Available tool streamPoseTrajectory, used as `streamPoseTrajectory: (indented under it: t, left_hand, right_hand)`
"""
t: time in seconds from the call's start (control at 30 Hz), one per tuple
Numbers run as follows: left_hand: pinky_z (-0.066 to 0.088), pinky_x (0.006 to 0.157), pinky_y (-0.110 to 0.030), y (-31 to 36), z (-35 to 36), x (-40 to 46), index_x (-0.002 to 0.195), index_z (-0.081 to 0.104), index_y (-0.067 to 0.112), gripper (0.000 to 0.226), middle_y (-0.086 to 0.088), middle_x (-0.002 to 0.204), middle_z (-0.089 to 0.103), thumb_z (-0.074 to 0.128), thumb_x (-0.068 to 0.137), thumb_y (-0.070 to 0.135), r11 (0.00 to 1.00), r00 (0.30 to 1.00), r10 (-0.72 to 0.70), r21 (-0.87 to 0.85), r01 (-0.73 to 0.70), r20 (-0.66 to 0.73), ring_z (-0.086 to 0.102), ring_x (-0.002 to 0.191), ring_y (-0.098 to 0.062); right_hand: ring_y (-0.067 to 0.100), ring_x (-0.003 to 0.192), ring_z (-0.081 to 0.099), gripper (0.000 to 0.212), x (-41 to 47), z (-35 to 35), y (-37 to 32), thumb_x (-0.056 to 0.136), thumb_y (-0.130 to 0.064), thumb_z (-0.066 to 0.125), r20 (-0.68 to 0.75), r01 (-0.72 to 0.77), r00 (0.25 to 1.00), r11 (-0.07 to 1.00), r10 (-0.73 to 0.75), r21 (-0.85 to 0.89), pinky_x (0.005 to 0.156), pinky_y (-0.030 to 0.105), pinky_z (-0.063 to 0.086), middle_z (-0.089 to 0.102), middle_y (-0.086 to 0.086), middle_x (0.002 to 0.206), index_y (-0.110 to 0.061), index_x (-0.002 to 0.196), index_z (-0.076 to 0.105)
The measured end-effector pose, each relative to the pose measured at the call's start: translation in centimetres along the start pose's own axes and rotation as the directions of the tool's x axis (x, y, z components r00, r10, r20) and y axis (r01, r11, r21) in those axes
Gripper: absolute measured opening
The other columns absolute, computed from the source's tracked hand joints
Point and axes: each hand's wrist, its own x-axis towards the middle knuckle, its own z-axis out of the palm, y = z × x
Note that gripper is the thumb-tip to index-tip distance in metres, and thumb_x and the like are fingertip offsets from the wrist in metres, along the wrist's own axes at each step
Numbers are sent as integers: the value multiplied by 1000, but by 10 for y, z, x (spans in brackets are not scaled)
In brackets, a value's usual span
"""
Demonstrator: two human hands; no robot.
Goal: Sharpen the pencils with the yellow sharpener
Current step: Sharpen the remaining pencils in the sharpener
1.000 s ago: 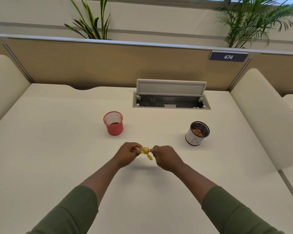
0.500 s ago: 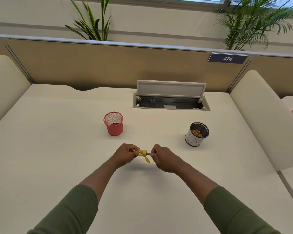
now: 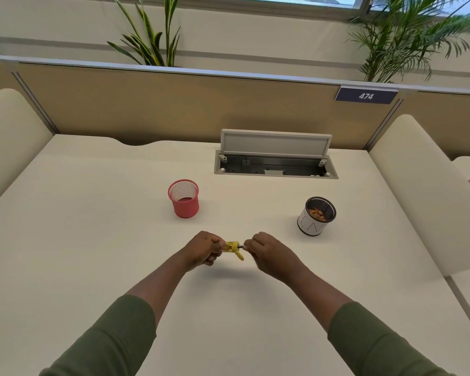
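Cream desk surface (image 3: 92, 240) is filling most of the view, closed off at its far edge by a tan partition (image 3: 152, 104) carrying a dark plate marked 474 (image 3: 366, 96), with two leafy plants (image 3: 149, 36) rising behind it. Padded cream dividers (image 3: 8, 137) are standing along the left and right edges. At the middle of the far edge a cable hatch (image 3: 275, 164) is sitting with its grey lid tilted up.

Near the desk's centre, a little toward the front edge, both hands are hovering above the surface. The left hand (image 3: 202, 251) is curling its fingers round the yellow sharpener (image 3: 231, 246), pinching it at its left end; a small yellow flap is hanging down from the sharpener's underside. The right hand (image 3: 269, 253) is gripping a pencil (image 3: 242, 247), of which only a short dark stub is showing between the fingertips and the sharpener's opening; the rest is hidden inside the fist. The two hands are close together, not touching.

Beyond the left hand, toward the far edge, a red mesh cup (image 3: 184, 199) is standing upright. Toward the right edge, well apart from it, a black-and-white mesh cup (image 3: 316, 216) is standing upright, holding brownish shavings. Green sleeves (image 3: 106, 340) are covering both forearms at the front edge.
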Motion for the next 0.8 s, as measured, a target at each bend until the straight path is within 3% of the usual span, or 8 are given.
streamPoseTrajectory:
  t: [0.1,0.2,0.37,0.47,0.53,0.57,0.67,0.8]
  left_hand:
    - [22,48,-21,1,6,1,82,63,-5,19,-4,56,36,49,93,4,999,999,36,8,-36,-25,25,49,-14]
    - [28,46,-20,1,10,1,84,65,-7,20,-3,56,41,52,93,5,997,995,71,42,-69,-72,30,48,-12]
    - [34,47,-21,-4,8,3,87,72,2,19,-3,58,46,53,89,0,981,979,158,137,-140,-128,36,50,-12]
    - [36,48,-21,-5,4,4,86,73,11,19,8,50,47,56,87,1,964,972,193,209,-162,-136,38,47,-7]
    - [36,49,-21,-7,4,4,88,73,9,18,9,51,48,57,86,0,959,974,192,232,-161,-119,38,47,-6]
    - [35,48,-21,-8,4,3,88,73,7,18,8,51,47,56,86,-1,962,977,183,225,-155,-112,38,47,-6]
    - [31,46,-20,-10,5,3,85,72,5,19,5,52,45,54,87,-1,983,987,123,150,-106,-108,34,46,-8]
    - [22,46,-20,-5,3,1,75,65,3,20,2,52,41,52,90,4,997,996,42,63,-38,-77,25,47,-12]
  right_hand:
    - [22,56,48,29,2,0,-1,94,-24,43,3,-81,997,996,81,30,53,24,30,54,4,63,-10,76,61]
    - [26,57,49,14,7,-7,-4,88,-10,55,81,-208,976,974,201,89,53,27,32,60,8,66,-8,75,61]
    - [25,56,50,32,17,-16,-15,97,-18,44,277,-474,870,847,409,239,58,35,42,61,8,65,-7,72,61]
    - [20,46,45,38,26,-20,-19,97,-22,44,469,-702,705,614,531,360,51,28,39,48,1,53,-12,64,60]
    - [21,40,37,36,28,-20,-17,96,-25,46,612,-818,575,396,543,418,45,23,35,38,5,51,-13,65,60]
    - [20,41,35,35,28,-20,-17,96,-26,47,657,-840,542,338,523,424,44,22,34,35,7,52,-12,67,61]
    - [20,44,35,40,26,-21,-16,98,-29,43,664,-822,569,361,485,440,46,23,35,34,7,53,-14,69,66]
    - [20,66,52,36,25,-23,-17,99,-37,39,551,-710,690,586,469,391,61,29,39,56,3,72,-14,89,65]
